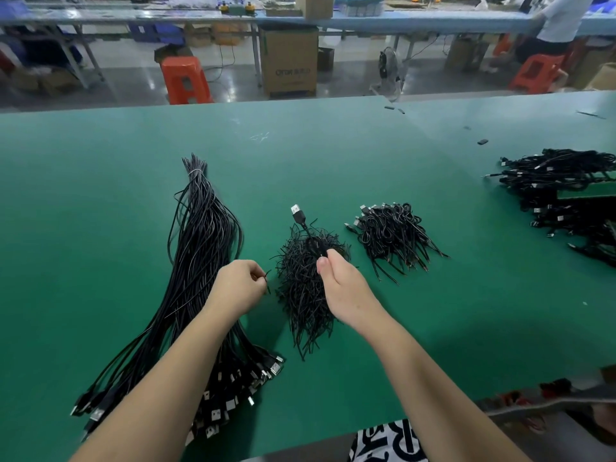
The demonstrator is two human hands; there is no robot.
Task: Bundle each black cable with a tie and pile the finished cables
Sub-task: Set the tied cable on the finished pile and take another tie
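My right hand [336, 281] grips a coiled black cable [310, 238] above a heap of loose black ties [301, 291]; the cable's USB plug [297, 212] sticks up and away from me. My left hand [238, 285] pinches one black tie [266, 282] just left of that heap. A long sheaf of unbundled black cables [196, 255] lies at the left under my left forearm, its USB plugs toward me. A small pile of bundled cables [393, 238] sits right of the tie heap.
The green table [433, 328] reaches to a far edge. A bigger heap of black cables [563, 191] lies at the right edge. Small black bits [482, 142] dot the far right. Orange stools [185, 80], cardboard boxes and another person are beyond the table.
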